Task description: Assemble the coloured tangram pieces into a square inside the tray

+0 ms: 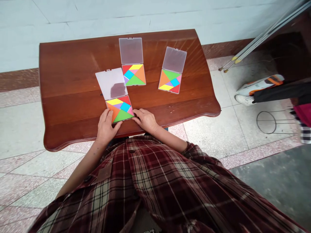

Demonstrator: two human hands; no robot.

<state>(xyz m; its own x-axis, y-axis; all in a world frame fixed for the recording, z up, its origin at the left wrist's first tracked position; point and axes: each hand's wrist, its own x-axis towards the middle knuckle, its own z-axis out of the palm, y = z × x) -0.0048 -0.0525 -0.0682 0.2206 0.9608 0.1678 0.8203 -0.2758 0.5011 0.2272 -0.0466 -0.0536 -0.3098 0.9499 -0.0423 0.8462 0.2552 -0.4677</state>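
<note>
Three tangram cases lie on the brown wooden table with their clear lids folded back and colourful pieces fitted in their trays. The nearest tangram case [118, 109] is between my hands, its lid [111, 84] tilted away and catching glare. My left hand [106, 126] grips its lower left side, fingers along the left edge and thumb at the bottom edge. At the lower right corner, my right hand [146, 121] holds the case with thumb and fingers. Behind it lies a second tangram case [134, 75]; a third tangram case [170, 81] rests farther right.
The table [73, 113] has a curved front edge and stands against a pale wall [97, 16]. At the right are metal crutches [243, 53], a person's shoe [245, 99], a white and orange bag [261, 84] and a wire ring stand [266, 122] on the tiled floor.
</note>
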